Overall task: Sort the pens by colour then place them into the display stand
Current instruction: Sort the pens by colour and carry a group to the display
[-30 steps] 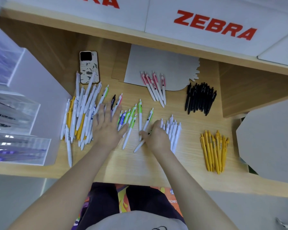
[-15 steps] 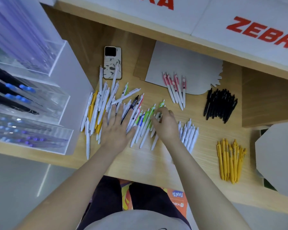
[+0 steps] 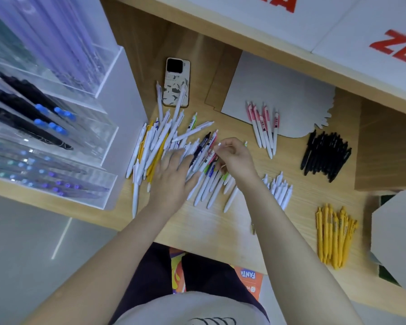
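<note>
A mixed heap of pens lies on the wooden counter, mostly white with some yellow, green, pink and black. My left hand lies flat on the heap with fingers spread. My right hand is curled over the heap's right side, its fingertips pinching a white pen. Sorted groups lie to the right: pink-clip pens, black pens, white pens and yellow pens. The clear acrylic display stand stands at the left with pens in its tiers.
A phone lies face down behind the heap. A grey card sheet lies under the pink-clip pens, another grey card at the right edge. A white sign with red letters runs along the back.
The view has swung left. My right hand has shifted from the heap's right edge up onto the pens and now pinches a white pen. My left hand stays spread on the heap.
</note>
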A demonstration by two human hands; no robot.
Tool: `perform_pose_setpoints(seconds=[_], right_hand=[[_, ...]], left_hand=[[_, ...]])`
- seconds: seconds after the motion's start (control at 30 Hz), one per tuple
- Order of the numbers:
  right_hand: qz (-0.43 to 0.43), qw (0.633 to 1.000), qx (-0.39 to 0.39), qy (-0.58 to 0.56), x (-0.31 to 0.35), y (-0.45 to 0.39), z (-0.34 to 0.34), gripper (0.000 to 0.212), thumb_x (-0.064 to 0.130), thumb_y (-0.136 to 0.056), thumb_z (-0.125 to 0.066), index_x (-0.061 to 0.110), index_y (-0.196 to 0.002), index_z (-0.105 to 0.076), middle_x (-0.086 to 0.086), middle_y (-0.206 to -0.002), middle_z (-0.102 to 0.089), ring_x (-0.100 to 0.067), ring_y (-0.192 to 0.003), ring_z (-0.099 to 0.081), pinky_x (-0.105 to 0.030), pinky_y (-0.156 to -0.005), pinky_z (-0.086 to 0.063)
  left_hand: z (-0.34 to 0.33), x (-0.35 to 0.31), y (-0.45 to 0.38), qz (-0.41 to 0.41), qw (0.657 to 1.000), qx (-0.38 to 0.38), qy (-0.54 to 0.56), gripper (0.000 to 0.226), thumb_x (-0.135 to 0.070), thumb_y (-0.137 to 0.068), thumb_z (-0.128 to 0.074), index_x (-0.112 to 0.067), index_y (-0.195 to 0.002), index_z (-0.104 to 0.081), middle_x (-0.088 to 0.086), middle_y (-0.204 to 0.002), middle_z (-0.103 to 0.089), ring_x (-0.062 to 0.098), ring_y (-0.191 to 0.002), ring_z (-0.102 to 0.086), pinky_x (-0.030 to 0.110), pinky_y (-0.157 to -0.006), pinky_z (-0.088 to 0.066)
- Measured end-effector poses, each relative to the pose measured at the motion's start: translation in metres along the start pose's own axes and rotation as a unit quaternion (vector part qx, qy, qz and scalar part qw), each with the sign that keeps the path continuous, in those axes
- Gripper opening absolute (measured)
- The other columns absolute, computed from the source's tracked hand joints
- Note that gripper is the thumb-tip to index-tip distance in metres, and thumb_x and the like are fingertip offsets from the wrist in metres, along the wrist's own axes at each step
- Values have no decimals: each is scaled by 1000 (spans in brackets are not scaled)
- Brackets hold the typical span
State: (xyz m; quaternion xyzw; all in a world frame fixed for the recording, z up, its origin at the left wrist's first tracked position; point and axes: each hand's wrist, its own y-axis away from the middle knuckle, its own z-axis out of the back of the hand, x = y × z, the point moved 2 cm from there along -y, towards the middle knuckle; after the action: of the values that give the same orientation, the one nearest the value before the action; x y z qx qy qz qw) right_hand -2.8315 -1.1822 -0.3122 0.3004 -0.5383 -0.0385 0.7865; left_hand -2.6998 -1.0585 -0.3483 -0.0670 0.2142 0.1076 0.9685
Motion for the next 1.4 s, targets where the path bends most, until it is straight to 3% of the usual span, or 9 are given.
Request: perform_pose_setpoints(seconds=[0.07,0.2,0.3,0.5,0.73,0.9,1.13,1.3,1.4], right_hand=[[11,999,31,-22,7,5,5,11,17,-94,-66,11,-92,-58,5,-64,-61,-18,-49,-56,-28,-48,-39],[32,999,33,-16,16,1,-3,14,17,-97,-61,4,-102,-62,-3,-70,-63,-15,-46,-57,-24,-44,-40],[43,997,2,71,11,-19,-8,32,21,-92,-69,15,-119,-53,-3,-76,-64,-8,-49,-57,-18,-44,-42],[19,971,80,224,3,-46,-16,82,26,-78,-83,15,-142,-33,1,-109,-59,-17,-99,-59,-30,-78,-51],[57,987,1,148,2,-33,-13,32,10,-90,-69,10,-108,-42,-4,-82,-55,-15,-58,-57,-19,-47,-45],[50,998,-19,36,13,-8,11,5,11,-95,-62,11,-97,-57,-6,-78,-62,-17,-52,-57,-27,-47,-42],[73,986,129,74,17,15,-1,7,12,-92,-68,6,-95,-65,4,-68,-59,-15,-50,-51,-22,-49,-42],[56,990,125,43,8,17,-16,21,18,-97,-61,5,-114,-59,-2,-73,-67,-17,-49,-57,-26,-46,-43],[69,977,65,190,-10,5,-13,39,33,-93,-66,18,-128,-54,3,-81,-65,-10,-62,-57,-29,-60,-44]], left_hand=[[7,-10,-8,17,995,17,95,50,-46,-99,-46,-6,-123,-63,7,-100,-66,28,-98,-59,42,-83,-49],[5,-15,-11,104,972,79,194,34,-34,-104,-48,-14,-77,-45,0,-57,-44,21,-52,-45,36,-51,-33],[5,-4,-5,221,924,101,296,36,-34,-104,-48,-4,-85,-53,14,-67,-60,31,-61,-59,38,-59,-47],[14,0,3,289,869,109,386,28,-32,-102,-53,-6,-91,-58,5,-68,-57,14,-52,-57,37,-62,-52],[18,2,3,329,828,104,441,10,-25,-103,-54,-20,-95,-51,14,-80,-65,8,-48,-51,21,-52,-45],[26,4,7,342,814,48,467,17,-36,-99,-59,-21,-91,-56,-2,-67,-63,5,-50,-49,29,-63,-46],[37,-9,12,311,845,129,416,29,-46,-88,-70,-19,-99,-71,4,-94,-68,8,-80,-61,7,-60,-41],[27,-5,29,338,789,190,477,33,-38,-96,-63,-6,-90,-66,-4,-65,-62,6,-58,-55,22,-72,-43],[23,-5,41,374,757,193,499,31,-34,-101,-56,-5,-98,-67,-1,-65,-67,13,-59,-60,28,-76,-48]])
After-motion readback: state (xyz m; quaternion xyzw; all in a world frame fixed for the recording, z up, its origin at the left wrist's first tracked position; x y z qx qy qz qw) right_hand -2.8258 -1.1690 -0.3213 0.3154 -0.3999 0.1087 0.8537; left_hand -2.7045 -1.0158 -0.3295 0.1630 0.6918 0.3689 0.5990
